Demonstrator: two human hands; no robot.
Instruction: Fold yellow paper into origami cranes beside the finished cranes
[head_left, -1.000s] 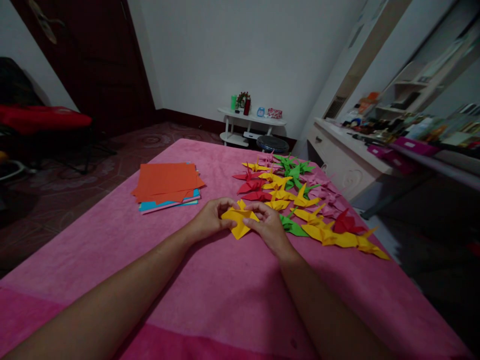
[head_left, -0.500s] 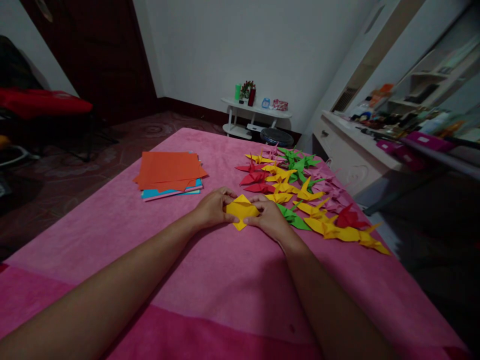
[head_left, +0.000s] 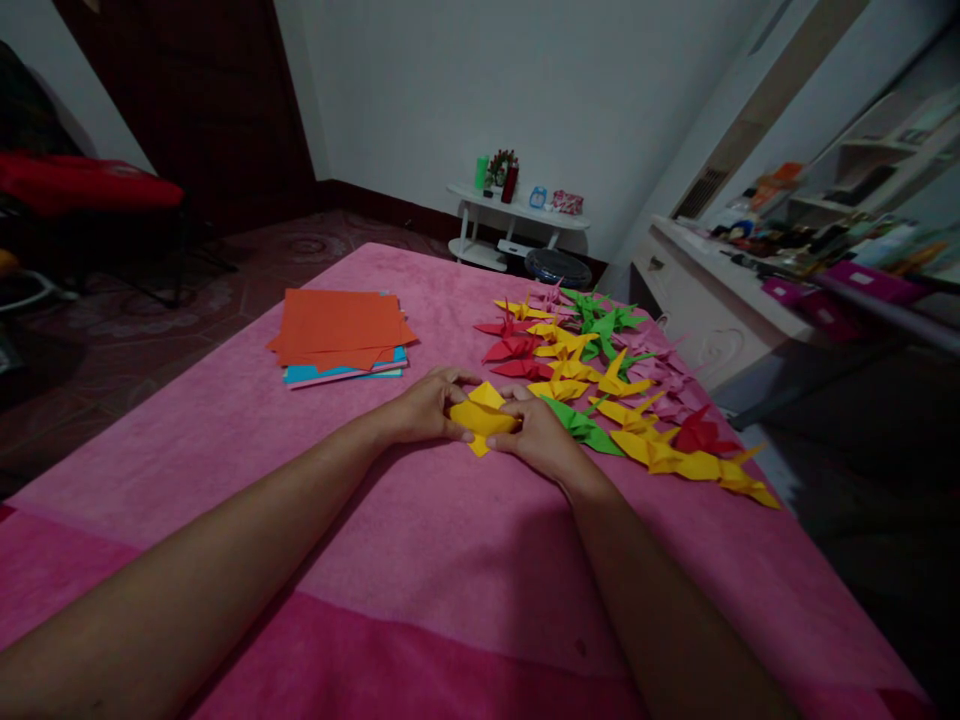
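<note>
A folded piece of yellow paper (head_left: 480, 415) rests on the pink cloth (head_left: 420, 540) between my two hands. My left hand (head_left: 426, 407) pinches its left side with curled fingers. My right hand (head_left: 538, 432) pinches its right side, thumb on top. Just right of my hands lie several finished paper cranes (head_left: 600, 385) in yellow, red, green and pink, spread toward the table's right edge. A stack of square paper sheets (head_left: 339, 335), orange on top with blue and pink below, lies to the far left of my hands.
A white low shelf (head_left: 517, 225) with small items stands by the far wall. A dark round stool (head_left: 555, 268) sits beside it. A cluttered white dresser (head_left: 720, 300) runs along the right. A chair with a red cushion (head_left: 82, 185) is at the left.
The yellow paper's spread points have been folded in, so it looks smaller and more compact. Both hands have closed in around it. The camera has tilted slightly.
</note>
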